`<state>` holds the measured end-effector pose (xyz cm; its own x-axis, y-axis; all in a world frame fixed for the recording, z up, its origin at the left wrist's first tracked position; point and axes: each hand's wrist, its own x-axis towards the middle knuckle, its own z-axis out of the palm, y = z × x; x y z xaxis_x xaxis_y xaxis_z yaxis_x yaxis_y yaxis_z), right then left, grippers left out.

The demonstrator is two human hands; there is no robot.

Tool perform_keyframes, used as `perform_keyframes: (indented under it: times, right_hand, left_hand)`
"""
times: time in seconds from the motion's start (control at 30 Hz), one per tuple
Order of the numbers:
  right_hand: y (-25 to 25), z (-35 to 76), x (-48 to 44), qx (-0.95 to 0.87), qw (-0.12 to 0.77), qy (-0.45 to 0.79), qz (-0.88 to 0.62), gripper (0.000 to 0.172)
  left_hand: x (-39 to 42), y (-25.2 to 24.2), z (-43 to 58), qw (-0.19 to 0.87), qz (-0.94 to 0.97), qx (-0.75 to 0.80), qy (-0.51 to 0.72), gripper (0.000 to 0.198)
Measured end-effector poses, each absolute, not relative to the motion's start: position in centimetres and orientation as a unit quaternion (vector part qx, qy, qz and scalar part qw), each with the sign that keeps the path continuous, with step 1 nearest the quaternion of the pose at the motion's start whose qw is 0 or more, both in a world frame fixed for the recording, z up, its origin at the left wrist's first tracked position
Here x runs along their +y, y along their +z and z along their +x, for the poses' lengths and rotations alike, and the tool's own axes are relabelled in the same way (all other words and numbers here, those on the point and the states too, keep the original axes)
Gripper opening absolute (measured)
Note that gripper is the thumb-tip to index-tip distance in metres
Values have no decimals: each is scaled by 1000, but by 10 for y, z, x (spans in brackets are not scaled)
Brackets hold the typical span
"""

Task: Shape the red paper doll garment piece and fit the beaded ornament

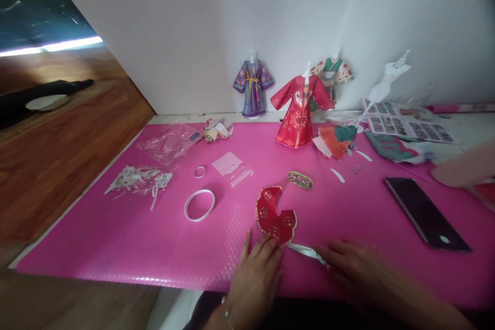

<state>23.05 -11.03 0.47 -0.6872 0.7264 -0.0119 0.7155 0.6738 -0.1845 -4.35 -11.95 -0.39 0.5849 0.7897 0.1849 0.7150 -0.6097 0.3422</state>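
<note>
A red collar [269, 212] with a beaded edge lies flat on a pink tabletop [127, 247], near the person and right of centre. It curves like a letter C, its opening facing right and far; its long axis slants from far left to near right. The left hand [255, 268] lies flat, its grip closed around nothing, fingertips resting on the collar's near edge and pointing far. The right hand [346, 263] has its grip around white tweezers [307, 251]. Their long axis runs mostly left to right, the tips pointing left and slightly far, at the collar's near right edge; whether they pinch anything cannot be told.

Just beyond the collar lies an oval, patterned case [300, 180], lengthwise left to right. To the left are a large white ring [186, 210], a smaller ring [195, 171] and a sheet of gems [227, 163]. To the right, a dark phone [421, 211] slants from far left to near right. At the far side, a red gown [294, 121] stands upright on a form, in front of a purple gown [247, 105] and a floral one.
</note>
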Motion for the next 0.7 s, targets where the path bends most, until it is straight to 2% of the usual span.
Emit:
perform_keyframes:
  times: [0.53,0.7]
  right_hand:
    - [5,230,-108,-917,60,88,-385,34]
    - [3,230,-108,-915,45,80,-393,32]
  left_hand:
    - [-119,-4,-43,118,882,427,161,32]
    - [-118,-2,-42,127,881,428,155,32]
